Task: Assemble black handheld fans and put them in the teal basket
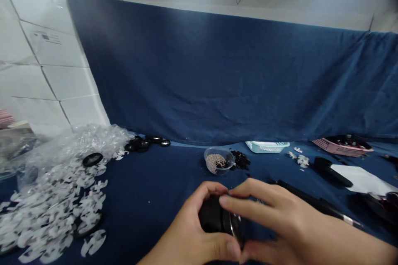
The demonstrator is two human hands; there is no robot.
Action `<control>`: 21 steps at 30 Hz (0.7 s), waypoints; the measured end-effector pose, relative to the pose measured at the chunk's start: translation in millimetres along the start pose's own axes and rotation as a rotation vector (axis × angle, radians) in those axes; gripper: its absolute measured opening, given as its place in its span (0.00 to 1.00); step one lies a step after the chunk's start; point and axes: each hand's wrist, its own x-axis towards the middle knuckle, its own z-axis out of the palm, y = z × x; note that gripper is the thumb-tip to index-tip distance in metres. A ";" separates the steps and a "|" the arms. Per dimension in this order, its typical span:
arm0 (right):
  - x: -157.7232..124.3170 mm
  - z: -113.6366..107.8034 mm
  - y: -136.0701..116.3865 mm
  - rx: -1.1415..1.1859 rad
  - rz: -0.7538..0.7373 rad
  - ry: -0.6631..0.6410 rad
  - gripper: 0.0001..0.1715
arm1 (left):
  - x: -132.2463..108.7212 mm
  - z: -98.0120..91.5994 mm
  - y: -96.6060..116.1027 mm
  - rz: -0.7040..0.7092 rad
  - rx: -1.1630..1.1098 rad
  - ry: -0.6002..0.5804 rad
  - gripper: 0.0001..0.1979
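Note:
Between my two hands is a black rounded part (210, 216) with a shiny silver-rimmed disc on its right side; its exact kind does not show. My left hand (194, 227) wraps round the black body, thumb below and fingers over the top. From the right, my right hand (280, 219) grips the rimmed side with its fingertips. Much of the part is covered by the fingers. Just beyond the hands stands a clear plastic bowl (228, 158) of small metallic pieces, with a pile of small black pieces (241, 160) beside it.
White plastic pieces (52, 207) are heaped at the left, before crumpled clear plastic bags (81, 145). Black round parts (143, 144) lie at the back. A light blue basket (268, 147) and a pink basket (343, 147) stand at the back right. A black pen-shaped tool (320, 203) lies right.

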 end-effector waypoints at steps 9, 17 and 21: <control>16.9 44.5 -4.0 0.853 0.895 0.123 0.31 | 5.2 -1.2 -13.2 0.502 0.487 0.408 0.42; -0.5 37.0 6.8 0.610 0.590 0.208 0.39 | 9.3 -5.3 -17.4 0.436 0.506 0.415 0.39; 0.1 39.7 14.9 0.864 0.713 0.094 0.30 | 11.2 -1.4 -20.2 0.486 0.586 0.442 0.42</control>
